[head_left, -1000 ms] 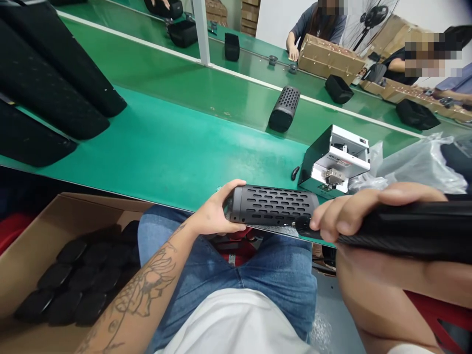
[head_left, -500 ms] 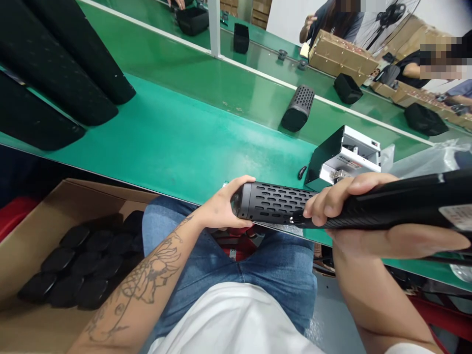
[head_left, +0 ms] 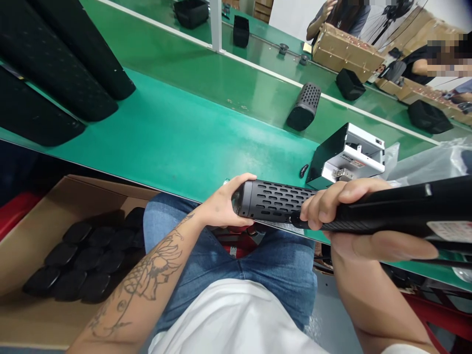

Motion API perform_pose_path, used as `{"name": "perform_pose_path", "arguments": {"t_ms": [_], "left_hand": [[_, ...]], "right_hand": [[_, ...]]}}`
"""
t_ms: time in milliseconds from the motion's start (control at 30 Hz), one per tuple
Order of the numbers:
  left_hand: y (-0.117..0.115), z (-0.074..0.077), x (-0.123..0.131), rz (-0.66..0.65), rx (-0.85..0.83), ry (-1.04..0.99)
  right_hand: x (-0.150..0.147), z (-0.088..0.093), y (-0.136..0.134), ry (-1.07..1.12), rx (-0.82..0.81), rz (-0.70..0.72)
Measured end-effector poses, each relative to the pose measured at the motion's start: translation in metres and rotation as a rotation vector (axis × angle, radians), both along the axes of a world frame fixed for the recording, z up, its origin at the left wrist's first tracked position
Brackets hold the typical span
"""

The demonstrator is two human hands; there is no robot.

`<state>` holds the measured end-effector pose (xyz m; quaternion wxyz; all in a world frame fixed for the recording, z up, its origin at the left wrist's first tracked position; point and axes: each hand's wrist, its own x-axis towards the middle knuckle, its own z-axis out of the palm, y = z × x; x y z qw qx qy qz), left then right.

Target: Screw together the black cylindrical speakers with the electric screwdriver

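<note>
My left hand is closed around the left end of a dark grey perforated cylindrical housing, which lies sideways at the table's front edge. My right hand is wrapped round a black electric screwdriver. The tool lies almost level, its tip end touching or very near the lower right part of the housing; the exact contact is hidden by my fingers. Behind my right hand stands a black and silver screw feeder machine. A small black piece lies beside that machine.
Several tall black covers stand at the left on the green table. Another perforated housing sits on the conveyor beyond. A cardboard box of black parts is at lower left. Co-workers sit across, behind cartons.
The screwdriver and my right hand have shifted slightly, the tool's rear end dropping a little. My left hand keeps its hold on the housing. The whole view has moved slightly.
</note>
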<state>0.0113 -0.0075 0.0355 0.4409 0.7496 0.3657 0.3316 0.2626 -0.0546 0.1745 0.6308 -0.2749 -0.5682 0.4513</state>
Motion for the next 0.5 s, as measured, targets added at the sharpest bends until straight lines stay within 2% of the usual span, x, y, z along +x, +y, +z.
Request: {"name": "perform_pose_path", "arguments": {"t_ms": [200, 333, 400, 500], "left_hand": [[-0.002, -0.001, 0.000, 0.010, 0.047, 0.018], [-0.003, -0.003, -0.001, 0.013, 0.071, 0.029], [-0.004, -0.005, 0.000, 0.011, 0.093, 0.030], [-0.005, -0.007, 0.000, 0.016, 0.140, 0.031]], "right_hand": [[-0.005, -0.002, -0.003, -0.019, -0.011, -0.025], [0.003, 0.001, 0.000, -0.071, -0.002, -0.055], [0.014, 0.005, 0.008, -0.106, -0.022, -0.159], [0.037, 0.014, 0.031, -0.153, -0.035, -0.461]]}}
